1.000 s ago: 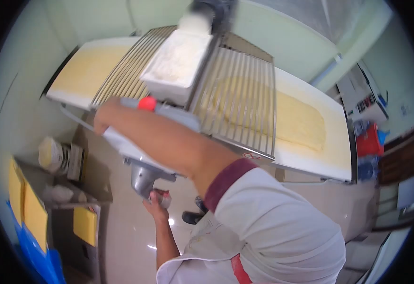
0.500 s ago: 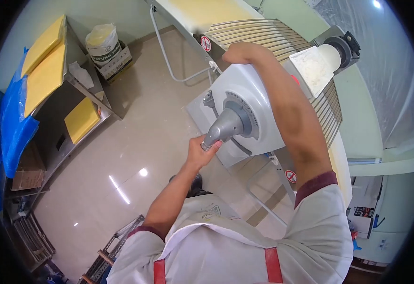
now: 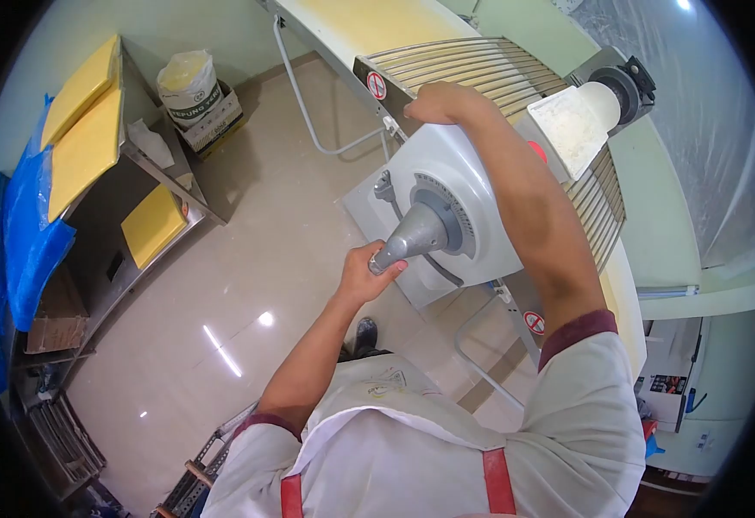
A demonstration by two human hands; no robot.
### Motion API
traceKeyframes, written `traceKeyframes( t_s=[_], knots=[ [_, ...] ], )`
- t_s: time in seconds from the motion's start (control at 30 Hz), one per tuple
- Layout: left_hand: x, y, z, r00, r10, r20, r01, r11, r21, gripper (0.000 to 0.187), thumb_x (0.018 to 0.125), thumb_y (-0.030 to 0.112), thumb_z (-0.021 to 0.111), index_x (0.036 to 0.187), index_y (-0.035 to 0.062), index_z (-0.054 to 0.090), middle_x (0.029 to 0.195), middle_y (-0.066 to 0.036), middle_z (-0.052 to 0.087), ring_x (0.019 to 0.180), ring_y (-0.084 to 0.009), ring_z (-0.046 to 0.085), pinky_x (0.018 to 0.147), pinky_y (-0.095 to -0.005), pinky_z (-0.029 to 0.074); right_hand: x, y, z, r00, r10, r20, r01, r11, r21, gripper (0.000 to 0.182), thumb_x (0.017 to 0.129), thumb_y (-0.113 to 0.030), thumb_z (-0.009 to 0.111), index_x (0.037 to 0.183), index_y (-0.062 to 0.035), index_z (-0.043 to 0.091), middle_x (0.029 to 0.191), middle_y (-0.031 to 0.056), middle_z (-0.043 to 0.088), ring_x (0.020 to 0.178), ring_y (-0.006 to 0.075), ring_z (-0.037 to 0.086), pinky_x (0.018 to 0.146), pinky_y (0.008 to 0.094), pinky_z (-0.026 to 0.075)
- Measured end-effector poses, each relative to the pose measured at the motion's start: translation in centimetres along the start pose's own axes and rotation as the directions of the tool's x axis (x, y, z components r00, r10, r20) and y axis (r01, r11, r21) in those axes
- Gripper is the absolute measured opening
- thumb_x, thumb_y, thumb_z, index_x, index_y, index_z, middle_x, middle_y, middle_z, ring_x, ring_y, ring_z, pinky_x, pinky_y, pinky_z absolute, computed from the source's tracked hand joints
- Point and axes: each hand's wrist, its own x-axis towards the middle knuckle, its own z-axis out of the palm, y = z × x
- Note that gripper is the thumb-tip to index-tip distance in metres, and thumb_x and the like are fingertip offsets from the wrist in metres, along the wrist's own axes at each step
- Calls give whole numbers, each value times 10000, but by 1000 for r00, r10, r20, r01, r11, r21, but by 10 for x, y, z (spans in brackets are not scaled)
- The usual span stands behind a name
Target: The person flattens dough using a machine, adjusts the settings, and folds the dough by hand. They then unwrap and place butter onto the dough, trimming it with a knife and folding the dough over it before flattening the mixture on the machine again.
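Note:
My left hand (image 3: pixel 366 274) is wrapped round the end of a grey adjusting lever (image 3: pixel 412 237), thumb along its side. The lever stands on a round dial (image 3: pixel 462 226) with a marked scale, on the pale grey housing of a dough sheeter (image 3: pixel 490 250). My right arm reaches across the housing, and my right hand (image 3: pixel 443 103) lies at its far edge, beside the metal bar guard (image 3: pixel 472 62). That hand's fingers are mostly hidden behind the wrist and housing. A tray of white flour (image 3: pixel 567 129) sits on the sheeter, right of my right forearm.
The sheeter's belt (image 3: pixel 334 22) runs beyond the guard, dusted yellow. A steel rack on the left bears yellow slabs (image 3: pixel 88 129) and blue plastic sheeting (image 3: pixel 28 233). A white sack (image 3: pixel 189 86) stands in a carton by the wall. Metal leg frames (image 3: pixel 330 151) stand under the belt.
The view has shifted slightly, and a dark shoe shows more fully below my left hand. Both hands keep nearly the same places on the sheeter.

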Motion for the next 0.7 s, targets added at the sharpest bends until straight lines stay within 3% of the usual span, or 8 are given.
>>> traceKeyframes(
  t_s=[0.13,0.27,0.33,0.5,0.53,0.57,0.67,0.7],
  knots=[
    [-5,25,-5,986,-166,5,166,986,28,454,761,361,769,1025,26,611,840,-157,667,812,-292,655,747,-372,498,10,4,5,1000,-17,-21,16,999,-33,487,783,-365,492,1141,-87,671,1217,156,624,1113,332,595,911,404,454],
    [-29,20,-19,996,-59,-65,70,981,183,624,805,352,732,1254,7,468,1142,-199,606,1062,-303,593,916,-395,459,1,13,11,984,-83,-160,92,994,52,522,833,-399,494,1212,-65,625,1216,176,619,1142,345,576,957,425,437],
    [-46,10,-35,995,-67,-75,79,984,161,648,840,343,702,1317,20,405,1229,-193,568,1120,-287,570,952,-408,444,-4,17,18,925,-89,-370,150,979,140,558,857,-411,523,1280,-49,562,1247,199,591,1175,354,549,1001,433,409],
    [-36,-13,-85,970,-188,-157,211,966,150,613,860,285,682,1333,20,397,1191,-173,591,1088,-284,584,936,-416,455,-41,32,17,758,-158,-633,355,914,196,674,847,-447,629,1354,-30,476,1379,221,479,1297,350,433,1093,413,319],
    [-27,-19,-100,968,-186,-168,214,961,174,610,864,273,679,1339,21,392,1185,-170,593,1085,-283,585,933,-413,457,-59,28,4,759,-111,-641,354,897,264,603,865,-306,660,1368,-46,456,1401,158,475,1309,298,427,1106,384,302],
    [-14,-21,-114,972,-157,-175,192,960,203,584,872,247,669,1338,23,398,1175,-161,598,1078,-269,589,923,-399,465,-63,36,0,642,-143,-753,463,856,232,561,868,-282,650,1347,-41,486,1363,173,506,1289,296,448,1102,378,299],
    [36,-41,-160,984,-89,-152,119,974,195,501,893,184,643,1321,33,431,1150,-139,608,1047,-222,601,887,-350,486,-101,38,-22,542,3,-841,398,880,260,476,911,-182,604,1362,-74,495,1398,102,500,1306,232,440,1097,332,291],
    [59,-38,-186,982,-114,-152,143,969,199,475,896,174,640,1306,32,446,1135,-134,612,1035,-214,603,879,-342,489,-117,33,-43,597,-31,-802,382,890,250,757,850,-434,687,1390,19,410,1382,191,478,1306,344,416,1089,495,286]
  ],
)
